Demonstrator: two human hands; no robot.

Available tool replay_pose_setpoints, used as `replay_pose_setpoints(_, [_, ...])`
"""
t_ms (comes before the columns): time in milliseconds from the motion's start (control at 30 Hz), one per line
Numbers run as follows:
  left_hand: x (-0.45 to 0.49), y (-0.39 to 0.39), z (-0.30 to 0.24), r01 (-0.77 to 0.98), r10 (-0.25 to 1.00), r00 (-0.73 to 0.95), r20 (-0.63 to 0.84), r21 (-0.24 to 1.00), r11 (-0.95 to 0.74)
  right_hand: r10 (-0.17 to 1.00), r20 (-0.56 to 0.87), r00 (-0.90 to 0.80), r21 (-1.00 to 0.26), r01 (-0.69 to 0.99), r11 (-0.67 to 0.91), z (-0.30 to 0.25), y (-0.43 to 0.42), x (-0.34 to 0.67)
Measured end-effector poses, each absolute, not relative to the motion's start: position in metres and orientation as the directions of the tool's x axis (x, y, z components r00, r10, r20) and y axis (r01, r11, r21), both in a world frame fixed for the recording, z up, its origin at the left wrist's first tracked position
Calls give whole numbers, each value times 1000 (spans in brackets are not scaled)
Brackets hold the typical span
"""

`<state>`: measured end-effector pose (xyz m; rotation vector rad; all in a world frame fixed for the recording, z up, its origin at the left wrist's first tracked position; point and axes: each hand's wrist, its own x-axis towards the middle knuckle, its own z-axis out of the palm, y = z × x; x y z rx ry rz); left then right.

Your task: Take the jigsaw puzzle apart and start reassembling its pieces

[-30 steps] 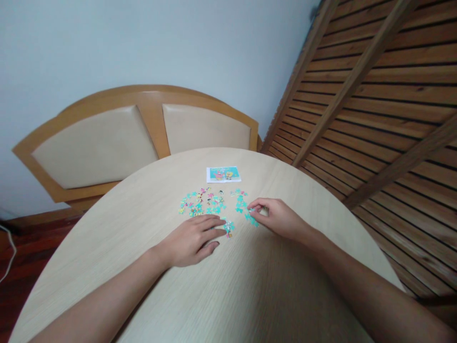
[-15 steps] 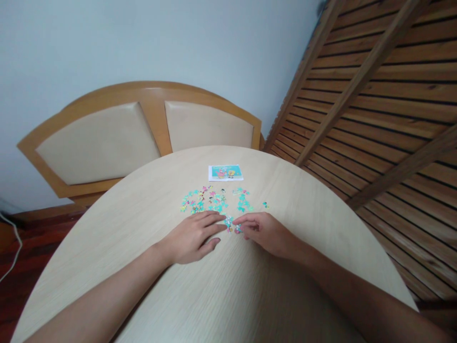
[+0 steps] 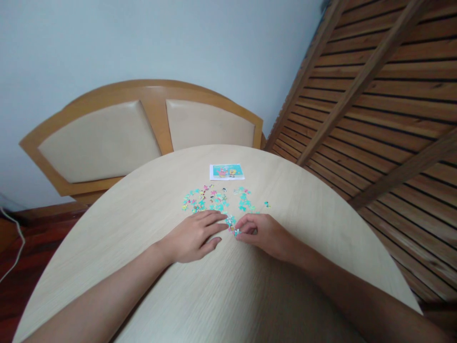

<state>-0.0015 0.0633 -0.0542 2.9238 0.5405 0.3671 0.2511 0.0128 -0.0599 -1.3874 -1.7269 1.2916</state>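
Observation:
My left hand (image 3: 200, 236) lies palm down on the table with its fingers stretched out, the fingertips touching the left side of a small cluster of jigsaw pieces (image 3: 230, 220). My right hand (image 3: 259, 231) is closed in a pinch at the cluster's right lower edge. A small teal puzzle piece (image 3: 237, 232) shows at the tips of its thumb and index finger. Just beyond my left hand, loose puzzle pieces (image 3: 200, 197) in teal, pink and yellow are spread out. Another loose group of mostly teal pieces (image 3: 244, 202) lies beyond my right hand.
A picture card (image 3: 227, 172) with a pink and a yellow cartoon figure lies farther back on the round wooden table (image 3: 171, 295). One dark and teal piece (image 3: 267, 204) sits apart on the right. Behind the table stands a padded bench back (image 3: 162, 119); wooden slats (image 3: 374, 95) rise at right.
My right hand's fingers have curled into a pinch, and a teal piece now shows at its fingertips, nearer the cluster. My left hand has stayed almost still.

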Motion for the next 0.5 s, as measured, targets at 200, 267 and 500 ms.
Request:
replay_pose_setpoints(200, [-2, 64, -55, 331, 366, 908, 206, 186, -925, 945, -41, -325, -862, 490, 131, -65, 13, 247])
replay_pose_setpoints(267, [-2, 65, -56, 332, 365, 910, 198, 179, -926, 945, -15, -327, -822, 541, 175, -63, 14, 245])
replay_pose_setpoints(500, [-2, 64, -55, 328, 362, 909, 205, 182, -927, 929, 95, -357, -714, 626, 313, -61, 14, 243])
